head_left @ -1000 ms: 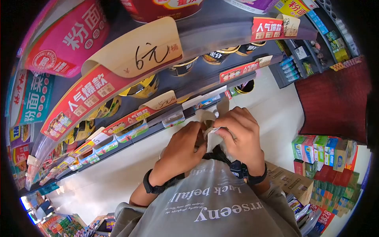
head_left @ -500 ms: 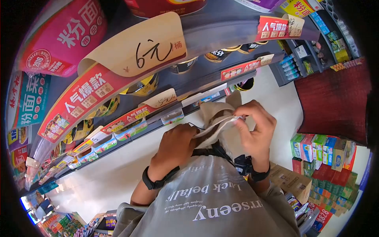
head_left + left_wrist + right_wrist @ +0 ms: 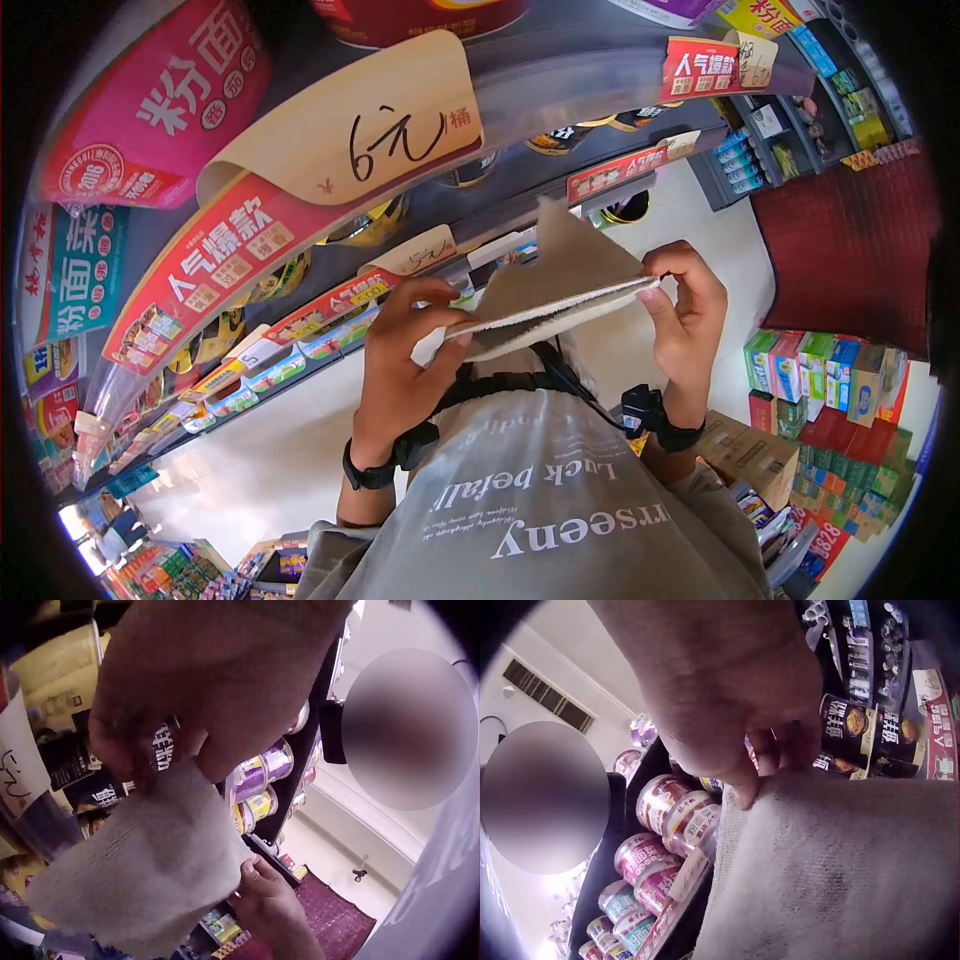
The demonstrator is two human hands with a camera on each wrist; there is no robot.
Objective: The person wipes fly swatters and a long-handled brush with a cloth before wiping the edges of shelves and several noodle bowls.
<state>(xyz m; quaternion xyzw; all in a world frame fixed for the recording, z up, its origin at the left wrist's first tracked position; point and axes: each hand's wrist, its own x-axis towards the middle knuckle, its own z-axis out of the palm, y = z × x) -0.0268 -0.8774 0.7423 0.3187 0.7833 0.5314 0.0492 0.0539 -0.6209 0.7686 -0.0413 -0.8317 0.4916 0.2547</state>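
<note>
A grey-beige cloth (image 3: 560,275) with a pale edge is stretched between the two hands in front of the chest, folded so that a dark gap shows between its layers. My left hand (image 3: 405,370) pinches one end between thumb and fingers. The other end is pinched by my right hand (image 3: 690,320). In the left wrist view the cloth (image 3: 142,862) hangs below the left hand (image 3: 202,690), with the right hand (image 3: 274,907) at its far corner. The right wrist view shows the cloth (image 3: 840,862) gripped at its corner by the right hand (image 3: 727,690).
A curved store shelf (image 3: 560,80) with price tags and noodle tubs runs along the front and left. A dark red mat (image 3: 845,255) lies on the floor at the right, near stacked colourful boxes (image 3: 815,375) and a cardboard carton (image 3: 750,455).
The hands have moved apart, the right one to the right and the left one to the left. The bunched cloth has been spread out between them.
</note>
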